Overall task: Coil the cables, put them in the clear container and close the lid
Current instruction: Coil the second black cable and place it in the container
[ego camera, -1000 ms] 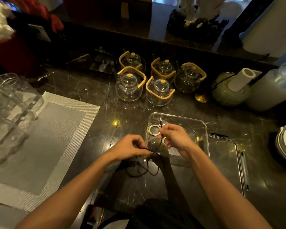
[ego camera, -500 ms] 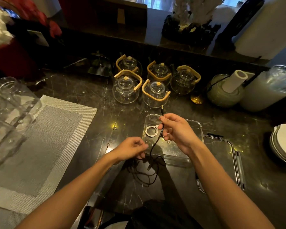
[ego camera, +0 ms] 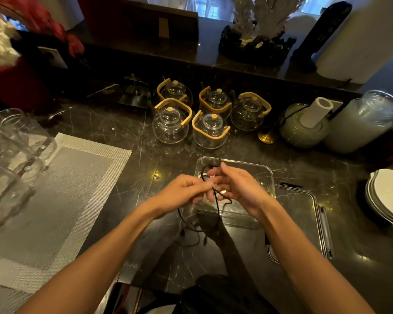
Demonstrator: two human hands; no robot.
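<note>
A thin black cable (ego camera: 216, 200) runs between my two hands just above the near-left part of the clear container (ego camera: 259, 169). My left hand (ego camera: 182, 193) pinches the cable at its fingertips. My right hand (ego camera: 236, 185) holds a loop of it, the plug end sticking up past the fingers. The rest of the cable hangs down and lies loose on the dark counter in front of the container. A white coiled cable inside the container is mostly hidden behind my hands. The clear lid (ego camera: 304, 214) lies flat to the container's right.
Several glass teapots (ego camera: 210, 130) with wooden handles stand behind the container. A grey placemat (ego camera: 61, 196) and glass jars (ego camera: 11, 150) are at the left. Stacked white plates (ego camera: 388, 196) sit at the right edge, with a green pot (ego camera: 304, 128) and a jar beyond.
My left hand rose and moved right to meet the right hand over the container. The cable is drawn up into a loop between them, with less lying on the counter.
</note>
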